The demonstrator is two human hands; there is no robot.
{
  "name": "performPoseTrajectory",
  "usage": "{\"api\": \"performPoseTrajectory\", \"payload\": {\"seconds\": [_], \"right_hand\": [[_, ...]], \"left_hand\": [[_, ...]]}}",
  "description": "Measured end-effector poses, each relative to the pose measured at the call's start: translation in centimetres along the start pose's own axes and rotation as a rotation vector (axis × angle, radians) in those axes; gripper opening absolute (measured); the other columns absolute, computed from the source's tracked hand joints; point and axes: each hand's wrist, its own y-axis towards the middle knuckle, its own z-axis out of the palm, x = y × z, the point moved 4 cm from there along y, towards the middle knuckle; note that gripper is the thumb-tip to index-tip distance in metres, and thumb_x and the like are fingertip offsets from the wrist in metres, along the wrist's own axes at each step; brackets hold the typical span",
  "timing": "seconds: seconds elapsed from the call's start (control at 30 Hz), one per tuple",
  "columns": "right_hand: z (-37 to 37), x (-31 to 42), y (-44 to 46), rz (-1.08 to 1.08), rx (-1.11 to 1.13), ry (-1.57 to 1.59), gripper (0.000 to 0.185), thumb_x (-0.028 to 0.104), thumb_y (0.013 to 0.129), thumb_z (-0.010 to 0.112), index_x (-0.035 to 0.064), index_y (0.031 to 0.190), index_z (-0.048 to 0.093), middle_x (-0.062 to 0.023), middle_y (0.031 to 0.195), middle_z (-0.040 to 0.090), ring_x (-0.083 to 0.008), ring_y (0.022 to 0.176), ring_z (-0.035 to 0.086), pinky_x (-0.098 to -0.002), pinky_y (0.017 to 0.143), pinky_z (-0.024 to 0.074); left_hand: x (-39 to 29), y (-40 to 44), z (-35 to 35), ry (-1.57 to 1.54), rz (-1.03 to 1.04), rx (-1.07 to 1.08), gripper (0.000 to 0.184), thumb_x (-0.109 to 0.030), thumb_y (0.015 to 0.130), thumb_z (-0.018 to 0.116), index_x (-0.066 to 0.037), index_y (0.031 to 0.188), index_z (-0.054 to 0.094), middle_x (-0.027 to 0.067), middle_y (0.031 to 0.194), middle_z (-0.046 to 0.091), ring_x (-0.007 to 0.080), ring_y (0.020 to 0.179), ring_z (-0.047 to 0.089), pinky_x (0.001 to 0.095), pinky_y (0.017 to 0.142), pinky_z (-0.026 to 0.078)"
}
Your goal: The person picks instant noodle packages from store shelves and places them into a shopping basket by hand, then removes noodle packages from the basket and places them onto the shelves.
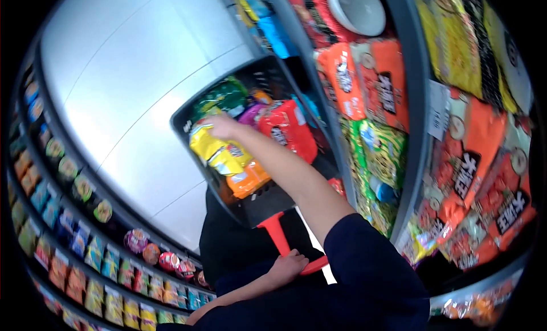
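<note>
My left hand [288,266] is wrapped round the red handle [277,234] of a dark shopping basket [249,216]. Inside the basket, my right hand [219,127] grips the upper end of a yellow snack bag [216,148]; its fingertips are partly hidden. Beside that bag lie an orange bag [248,180], a large red bag [289,131] and a green bag [222,98]. Part of a purple package [252,114] shows between the green and red ones. My right forearm crosses over the basket and hides some of its contents.
Close on the right, shelves [415,40] hold orange-and-red snack bags [464,171], green packets [384,151] and a white bowl [357,10]. A price tag [437,108] hangs on one edge. Curved-looking shelves of small packages [94,257] line the left, with pale tiled floor [142,63] between.
</note>
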Motion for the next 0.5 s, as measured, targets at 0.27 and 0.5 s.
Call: {"api": "performPoseTrajectory", "payload": {"seconds": [0.27, 0.5], "right_hand": [[-6.4, 3.9, -15.5, 0.206, -0.512, 0.389, 0.048, 0.007, 0.081, 0.059, -0.0007, 0.126, 0.043, -0.0178, 0.132, 0.041, -0.0310, 0.121, 0.045, -0.0385, 0.100, 0.0376], [-13.9, 1.6, -36.8, 0.362, -0.652, 0.479, 0.041, 0.003, 0.088, 0.054, 0.0016, 0.127, 0.043, -0.0110, 0.124, 0.051, -0.0206, 0.113, 0.053, -0.0317, 0.089, 0.0449]], "left_hand": [[-0.2, 0.1, -1.6, 0.083, 0.043, 0.082, 0.008, -0.009, 0.076, 0.055, -0.006, 0.084, 0.056, 0.0051, 0.085, 0.057, 0.0232, 0.087, 0.053, 0.0330, 0.060, 0.053], [-0.5, 0.4, -1.4, 0.081, 0.056, 0.086, 0.010, -0.007, 0.076, 0.054, -0.005, 0.085, 0.056, 0.0061, 0.086, 0.055, 0.0243, 0.088, 0.052, 0.0320, 0.065, 0.052]]}}
